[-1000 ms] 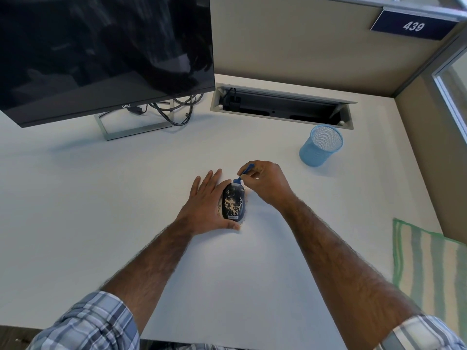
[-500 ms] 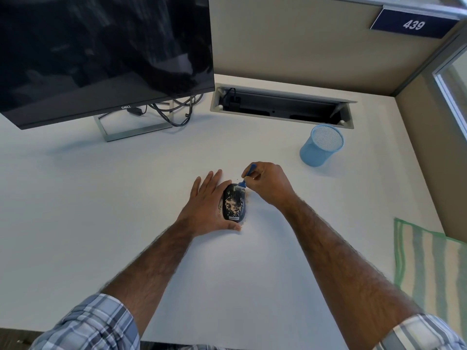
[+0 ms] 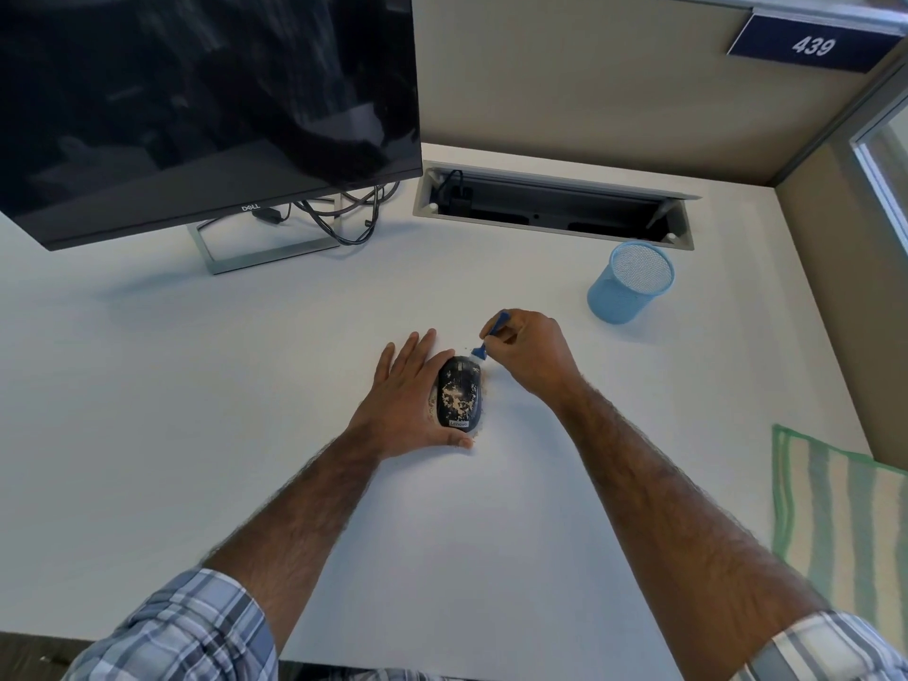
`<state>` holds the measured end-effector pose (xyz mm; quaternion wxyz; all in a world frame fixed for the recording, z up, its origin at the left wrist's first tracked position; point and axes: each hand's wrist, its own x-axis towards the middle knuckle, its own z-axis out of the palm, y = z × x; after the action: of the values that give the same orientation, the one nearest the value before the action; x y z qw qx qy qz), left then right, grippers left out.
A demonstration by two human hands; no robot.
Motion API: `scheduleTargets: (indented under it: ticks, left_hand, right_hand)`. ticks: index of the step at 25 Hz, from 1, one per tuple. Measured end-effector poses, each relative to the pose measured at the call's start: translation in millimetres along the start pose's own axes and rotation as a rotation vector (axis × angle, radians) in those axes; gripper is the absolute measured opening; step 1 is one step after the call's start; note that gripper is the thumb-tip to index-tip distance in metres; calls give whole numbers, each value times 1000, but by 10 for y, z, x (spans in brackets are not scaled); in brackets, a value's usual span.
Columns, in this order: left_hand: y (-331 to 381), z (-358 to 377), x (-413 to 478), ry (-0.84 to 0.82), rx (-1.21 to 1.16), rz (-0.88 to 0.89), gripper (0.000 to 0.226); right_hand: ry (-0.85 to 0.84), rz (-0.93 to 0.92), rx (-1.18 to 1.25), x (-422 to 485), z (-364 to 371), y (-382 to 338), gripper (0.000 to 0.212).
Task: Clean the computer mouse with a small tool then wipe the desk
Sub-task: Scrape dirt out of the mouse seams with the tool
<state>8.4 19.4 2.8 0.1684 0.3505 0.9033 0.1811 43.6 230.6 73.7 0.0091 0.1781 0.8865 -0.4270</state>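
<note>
- Striped cloth: green and white, flat at the right edge of the table, well apart from the work; not yet in use.
- Left hand: released, fingers straight, laid along the left flank of the mouse, thumb across its near end. A brace, not a grip.
- Computer mouse: black, mid-table between my two hands, top speckled with tan crumbs; loose crumbs lie on the table just beside its right flank.
  - Hazard: a sideways stroke could skid it rightward, where nothing backs it. A hard flick could scatter crumbs wider or, I judge, drive them into the wheel gap.
  - Long axis runs near to far, almost straight away from me; logo end toward me, button end away.
- Right hand: clenched round the small tool, a blue brush-like piece, its pale tip touching the mouse's far right corner.
- Blue mesh cup: upright, beyond my right hand and apart from it; a wide swing of that arm could tip it.
- Monitor, cable trough: far edge, uninvolved.
</note>
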Motion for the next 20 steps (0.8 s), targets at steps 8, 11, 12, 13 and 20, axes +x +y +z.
scheduleTargets:
  ticks: [8, 11, 12, 13, 20]
  left_hand:
    - [10, -8, -10, 1, -17, 1, 136]
    - [-1, -3, -4, 3, -13, 7, 136]
    - [-3, 0, -3, 2, -13, 7, 137]
    - [-5, 1, -3, 1, -14, 7, 137]
    - [-16, 23, 9, 12, -10, 7, 138]
  right_hand:
    - [-40, 28, -94, 25, -7, -17, 7]
    - [-3, -21, 30, -17, -17, -30, 8]
    - [-15, -42, 59, -47, 6, -38, 8]
    - [-29, -51, 62, -79, 33, -34, 8]
    - [29, -56, 66, -94, 1, -2, 9]
